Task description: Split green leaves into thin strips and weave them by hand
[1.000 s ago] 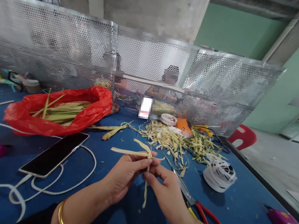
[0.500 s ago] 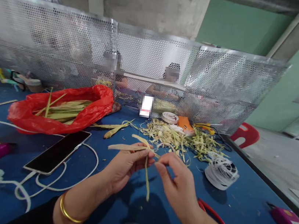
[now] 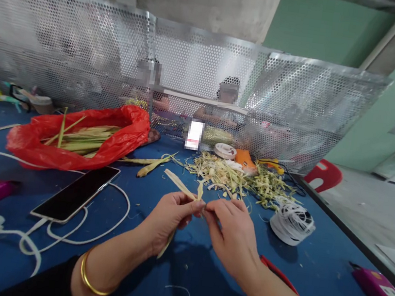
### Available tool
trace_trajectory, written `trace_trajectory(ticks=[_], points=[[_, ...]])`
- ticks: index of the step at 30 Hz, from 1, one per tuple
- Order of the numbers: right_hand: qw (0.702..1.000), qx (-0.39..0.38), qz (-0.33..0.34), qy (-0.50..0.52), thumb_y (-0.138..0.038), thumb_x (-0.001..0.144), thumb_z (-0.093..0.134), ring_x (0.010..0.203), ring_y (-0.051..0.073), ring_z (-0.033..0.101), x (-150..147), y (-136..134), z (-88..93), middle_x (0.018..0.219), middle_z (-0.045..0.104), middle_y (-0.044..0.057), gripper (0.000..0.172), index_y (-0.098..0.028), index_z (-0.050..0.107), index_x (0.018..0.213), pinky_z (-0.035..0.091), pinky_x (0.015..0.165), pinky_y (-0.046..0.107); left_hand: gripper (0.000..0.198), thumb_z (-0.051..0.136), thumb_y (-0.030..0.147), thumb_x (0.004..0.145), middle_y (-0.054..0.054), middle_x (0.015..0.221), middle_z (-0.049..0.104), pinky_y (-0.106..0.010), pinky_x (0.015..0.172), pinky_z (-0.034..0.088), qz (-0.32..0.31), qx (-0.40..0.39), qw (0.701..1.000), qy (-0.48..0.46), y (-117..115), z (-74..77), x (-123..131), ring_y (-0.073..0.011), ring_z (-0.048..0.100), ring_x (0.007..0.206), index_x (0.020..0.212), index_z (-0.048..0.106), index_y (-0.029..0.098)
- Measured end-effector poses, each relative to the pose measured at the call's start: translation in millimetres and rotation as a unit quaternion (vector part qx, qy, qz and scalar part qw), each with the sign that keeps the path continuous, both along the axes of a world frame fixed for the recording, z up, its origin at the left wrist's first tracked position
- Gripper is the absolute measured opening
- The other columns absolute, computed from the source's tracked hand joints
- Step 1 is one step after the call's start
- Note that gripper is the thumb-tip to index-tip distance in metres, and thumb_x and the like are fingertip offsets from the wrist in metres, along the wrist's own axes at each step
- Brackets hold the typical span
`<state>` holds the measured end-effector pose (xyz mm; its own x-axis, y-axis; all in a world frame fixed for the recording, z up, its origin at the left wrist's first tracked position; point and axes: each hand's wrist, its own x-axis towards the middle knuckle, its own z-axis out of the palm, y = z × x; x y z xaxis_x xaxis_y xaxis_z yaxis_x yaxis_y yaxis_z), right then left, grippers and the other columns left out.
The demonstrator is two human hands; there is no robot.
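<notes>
Strips (image 3: 179, 182) of pale leaf are held above the middle of the table (image 3: 138, 277), where the fingertips of both hands are brought together; the clock is centred on that spot, with 12 pointing away from the person. Their crossing is pinched in the left hand (image 3: 169, 217), thumb pressed against fingers. The grip of the right hand (image 3: 232, 229) is brought in from 3 o'clock and appears closed on a short end, most of which is covered by the fingers.

Compared with half a second ago, the long strip is swung from 9 o'clock to about 10, and the shorter one is stood up towards 12. The tail seen at 6 o'clock in the earlier view is now found near 7, below the left hand. The gap between the two hands is narrowed, so that the fingertips are almost or fully touching; which of these cannot be told.

From this, the crossing is judged to be turned as a whole, with the fine work centred on the hidden end. The piece is judged unfinished, since loose ends are left standing out.

The red bag (image 3: 131, 131) of leaves (image 3: 90, 140) is placed farther out at 10 o'clock, the phone (image 3: 77, 193) at 9, the scraps (image 3: 221, 173) at 1 and the white spool (image 3: 291, 227) at 3.
</notes>
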<state>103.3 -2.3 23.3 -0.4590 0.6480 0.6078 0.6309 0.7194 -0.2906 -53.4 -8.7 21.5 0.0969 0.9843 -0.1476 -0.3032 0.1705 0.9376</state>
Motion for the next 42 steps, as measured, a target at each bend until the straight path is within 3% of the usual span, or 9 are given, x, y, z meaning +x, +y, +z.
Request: trace_trajectory(ticks=[6,12,18,24,27,29,32,36,42], points=[[0.997,0.054,-0.010,-0.052,-0.015,0.091,0.040,0.059,0.015,0.051,0.9,-6.3,3.6,0.064,0.059,0.001,0.023,-0.018,0.054,0.073,0.030,0.073,0.032,0.027,0.072,0.035,0.070,0.002,0.058,0.058,-0.016,0.041,0.030,0.008,0.014,0.998,0.064,2.0,-2.9,-0.9,-0.0041,0.043,0.044,0.078,0.064,0.010],[0.999,0.019,0.000,-0.036,-0.016,0.091,0.040,0.057,0.013,0.049,0.4,-9.2,5.8,0.064,0.059,0.000,0.023,-0.018,0.051,0.070,0.029,0.069,0.030,0.027,0.072,0.035,0.069,0.001,0.058,0.059,-0.017,0.042,0.033,0.002,0.018,0.996,0.085,4.3,-1.3,-4.4,-0.0063,0.048,0.046,0.081,0.066,0.011],[1.000,0.002,-0.014,-0.005,-0.017,0.089,0.046,0.057,0.014,0.050,-0.1,-7.4,5.6,0.061,0.060,-0.001,0.019,-0.019,0.052,0.071,0.030,0.068,0.029,0.034,0.059,0.046,0.079,-0.004,0.076,0.067,-0.020,0.051,0.040,-0.038,-0.008,0.998,0.053,2.6,5.3,-7.3,-0.0121,0.060,0.062,0.085,0.066,0.014],[0.999,-0.032,0.022,-0.010,-0.018,0.090,0.046,0.057,0.012,0.052,-1.8,-8.3,2.3,0.065,0.063,-0.002,0.019,-0.020,0.054,0.073,0.033,0.070,0.030,0.025,0.072,0.030,0.069,0.000,0.067,0.065,-0.017,0.046,0.032,0.017,0.005,0.997,0.077,4.4,-0.1,-7.0,-0.0070,0.054,0.052,0.087,0.067,0.014],[1.000,0.001,-0.001,0.023,-0.017,0.091,0.045,0.077,0.017,0.059,2.6,-2.5,4.9,0.086,0.067,0.004,0.015,-0.020,0.060,0.091,0.038,0.076,0.032,0.021,0.071,0.030,0.069,-0.002,0.069,0.067,-0.018,0.045,0.030,0.010,0.010,0.996,0.084,3.7,1.5,-7.0,-0.0065,0.051,0.050,0.082,0.068,0.013],[0.999,0.040,-0.020,0.019,-0.016,0.089,0.046,0.100,0.022,0.056,7.4,5.0,7.8,0.106,0.064,0.009,0.023,-0.020,0.058,0.109,0.038,0.085,0.037,0.019,0.070,0.029,0.069,-0.004,0.070,0.068,-0.018,0.045,0.029,-0.020,-0.001,0.997,0.078,2.2,5.0,-7.0,-0.0066,0.051,0.050,0.078,0.067,0.013],[0.997,0.061,0.019,-0.044,-0.016,0.087,0.051,0.112,0.024,0.052,13.7,16.1,12.3,0.106,0.066,0.007,0.022,-0.023,0.062,0.105,0.030,0.099,0.044,0.021,0.071,0.032,0.068,-0.003,0.067,0.066,-0.020,0.048,0.031,-0.053,-0.032,0.996,0.066,0.4,9.1,-7.5,-0.0071,0.051,0.049,0.074,0.066,0.013],[0.991,0.061,0.052,-0.107,-0.015,0.088,0.049,0.093,0.017,0.060,17.2,21.5,15.9,0.083,0.069,0.000,0.018,-0.023,0.064,0.083,0.020,0.106,0.046,0.023,0.074,0.034,0.064,-0.001,0.064,0.065,-0.020,0.048,0.031,-0.060,-0.035,0.991,0.112,1.5,8.6,-8.5,-0.0070,0.049,0.048,0.074,0.067,0.014],[0.984,0.102,0.013,-0.147,-0.008,0.086,0.044,0.075,0.014,0.058,15.5,19.2,11.0,0.073,0.065,-0.001,0.025,-0.022,0.063,0.078,0.020,0.106,0.041,0.018,0.072,0.031,0.065,-0.001,0.059,0.063,-0.021,0.047,0.031,-0.100,-0.031,0.983,0.151,5.3,6.5,-11.2,-0.0072,0.047,0.046,0.070,0.067,0.013]])
